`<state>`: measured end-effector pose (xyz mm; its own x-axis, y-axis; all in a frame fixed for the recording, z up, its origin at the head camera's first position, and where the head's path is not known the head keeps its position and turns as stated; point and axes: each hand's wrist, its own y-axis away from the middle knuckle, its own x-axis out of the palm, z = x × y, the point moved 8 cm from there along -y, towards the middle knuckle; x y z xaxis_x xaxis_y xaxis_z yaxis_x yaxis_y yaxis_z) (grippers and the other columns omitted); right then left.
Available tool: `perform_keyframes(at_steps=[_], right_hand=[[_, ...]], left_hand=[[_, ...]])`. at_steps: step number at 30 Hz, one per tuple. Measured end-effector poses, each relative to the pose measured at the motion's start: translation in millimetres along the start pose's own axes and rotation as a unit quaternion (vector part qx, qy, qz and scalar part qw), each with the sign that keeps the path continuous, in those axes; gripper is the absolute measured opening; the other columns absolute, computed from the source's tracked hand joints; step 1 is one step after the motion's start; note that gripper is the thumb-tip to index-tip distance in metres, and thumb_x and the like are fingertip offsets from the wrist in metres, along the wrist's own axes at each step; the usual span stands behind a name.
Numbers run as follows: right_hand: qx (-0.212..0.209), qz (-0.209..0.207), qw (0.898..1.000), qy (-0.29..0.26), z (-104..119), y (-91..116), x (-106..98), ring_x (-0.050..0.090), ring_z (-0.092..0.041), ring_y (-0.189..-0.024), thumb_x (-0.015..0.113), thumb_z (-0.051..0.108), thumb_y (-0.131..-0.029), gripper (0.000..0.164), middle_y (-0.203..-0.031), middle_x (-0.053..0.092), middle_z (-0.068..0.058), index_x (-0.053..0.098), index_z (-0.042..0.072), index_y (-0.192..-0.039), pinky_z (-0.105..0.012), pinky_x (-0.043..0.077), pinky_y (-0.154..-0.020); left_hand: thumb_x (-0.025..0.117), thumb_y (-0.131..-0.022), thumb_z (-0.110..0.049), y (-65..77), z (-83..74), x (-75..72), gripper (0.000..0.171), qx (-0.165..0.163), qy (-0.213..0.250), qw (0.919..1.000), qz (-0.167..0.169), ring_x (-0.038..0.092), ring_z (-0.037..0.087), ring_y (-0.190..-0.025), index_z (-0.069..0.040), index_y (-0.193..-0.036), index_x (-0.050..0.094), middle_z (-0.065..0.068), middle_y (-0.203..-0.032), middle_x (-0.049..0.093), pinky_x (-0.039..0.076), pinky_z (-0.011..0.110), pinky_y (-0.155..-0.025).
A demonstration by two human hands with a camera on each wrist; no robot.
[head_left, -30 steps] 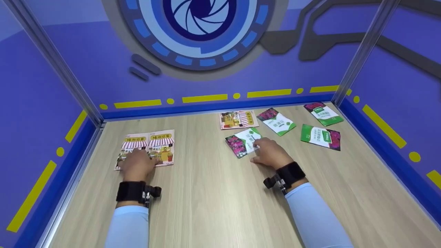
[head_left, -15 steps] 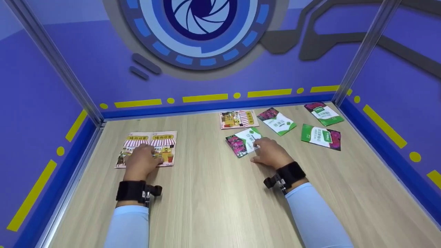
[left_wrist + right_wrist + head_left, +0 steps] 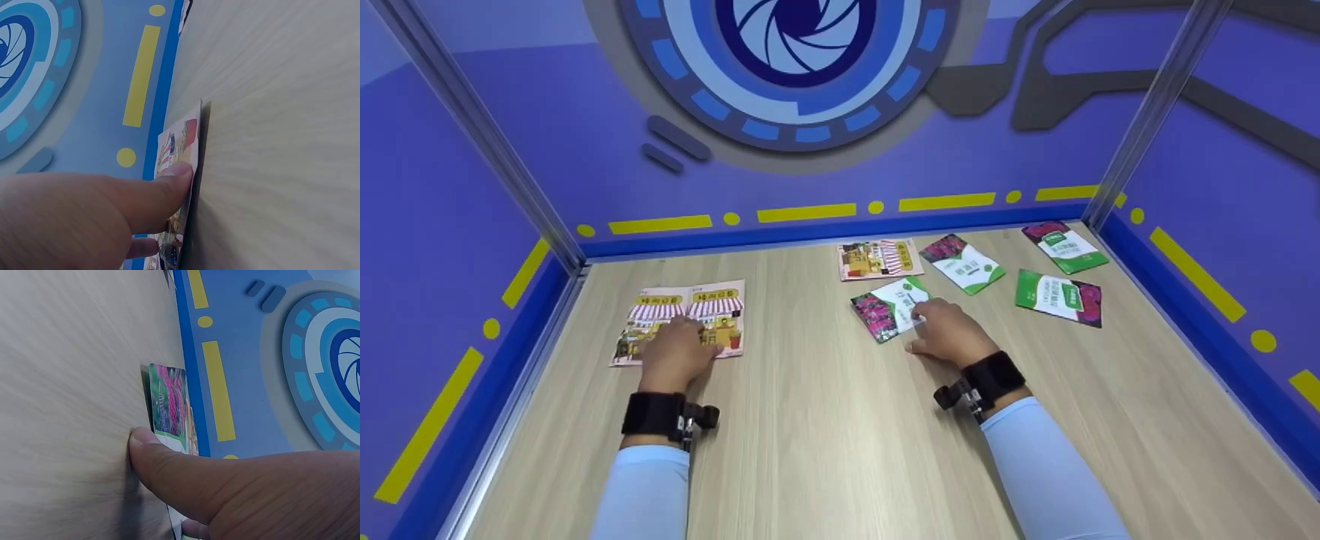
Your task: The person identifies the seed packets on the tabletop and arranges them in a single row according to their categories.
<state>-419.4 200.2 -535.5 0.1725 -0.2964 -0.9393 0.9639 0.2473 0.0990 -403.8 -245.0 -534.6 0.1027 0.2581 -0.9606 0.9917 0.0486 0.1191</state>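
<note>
- Pink pair: left pink packet (image 3: 652,313) and right pink packet (image 3: 720,313) lie flat, side by side, on the left part of the table (image 3: 817,420); can't tell if they overlap.
- Handling, my guess: light, thin, bendy; printed faces look smooth, so probably slide easily. Contents unknown, so fragility unclear.
- Where to hold: best guess, a free edge or corner, thumb on top and finger under; near edge of the right one looks reachable. Pressing the middle likely just skids it.
- Left hand (image 3: 676,352): over the pair, thumb laid on the right one's face by its near edge; left wrist view shows thumb and a finger apart on the print, no clear pinch. Other fingertips hidden.
- Right hand (image 3: 952,334): at the near green packet (image 3: 885,309); a finger touches its right side, thumb apart from that finger and low by the table. Not clamped as far as visible.
- Near green packet: tilted in plan, glossy; likely just as light and slick.
- Behind it: back pink packet (image 3: 879,260), with back green packet (image 3: 962,265) just beside.
- Far right: upper right packet (image 3: 1065,247) and lower right packet (image 3: 1059,298), untouched.
</note>
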Motion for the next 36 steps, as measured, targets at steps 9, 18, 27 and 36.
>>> perform_keyframes(at_steps=[9, 18, 27, 36], right_hand=[[-0.001, -0.003, 1.0, -0.002, -0.3, 1.5, -0.9, 0.061, -0.04, -0.13, 0.087, 0.036, -0.088, 0.062, -0.139, 0.064, -0.022, 0.064, 0.005, -0.137, -0.055, 0.049, -0.112], [0.005, 0.002, 1.0, -0.005, -0.9, 1.9, -0.8, 0.06, -0.039, -0.131, 0.086, 0.037, -0.088, 0.064, -0.14, 0.064, -0.021, 0.063, 0.005, -0.138, -0.055, 0.048, -0.113], [-0.006, -0.003, 1.0, -0.001, 1.7, 3.5, -2.4, 0.06, -0.041, -0.131, 0.086, 0.036, -0.088, 0.062, -0.141, 0.063, -0.022, 0.064, 0.005, -0.137, -0.056, 0.049, -0.111], [0.002, 0.001, 1.0, 0.0, -0.3, 1.1, -0.4, 0.06, -0.04, -0.131, 0.087, 0.037, -0.088, 0.064, -0.141, 0.063, -0.022, 0.064, 0.005, -0.138, -0.055, 0.049, -0.112]], left_hand=[[0.052, -0.108, -0.025, 3.7, 7.3, -9.7, 0.045, -0.015, 0.001, 0.9994, -0.032, 0.052, 0.055, -0.135, 0.002, -0.144, 0.06, 0.031, -0.15, 0.052, 0.042, 0.076, -0.103], [0.048, -0.099, 0.001, 12.0, 28.6, -16.0, 0.033, -0.068, -0.023, 0.9957, -0.059, 0.06, 0.056, -0.118, 0.011, -0.126, 0.065, 0.036, -0.131, 0.061, 0.046, 0.072, -0.094], [0.04, -0.103, -0.001, 14.6, 30.4, -20.5, 0.034, -0.072, -0.022, 0.9914, -0.107, 0.062, 0.057, -0.116, 0.012, -0.121, 0.066, 0.038, -0.125, 0.063, 0.047, 0.074, -0.092], [0.043, -0.103, 0.001, 13.2, 29.5, -19.3, 0.033, -0.066, -0.027, 0.9947, -0.074, 0.061, 0.055, -0.118, 0.009, -0.124, 0.067, 0.036, -0.128, 0.063, 0.045, 0.075, -0.094]])
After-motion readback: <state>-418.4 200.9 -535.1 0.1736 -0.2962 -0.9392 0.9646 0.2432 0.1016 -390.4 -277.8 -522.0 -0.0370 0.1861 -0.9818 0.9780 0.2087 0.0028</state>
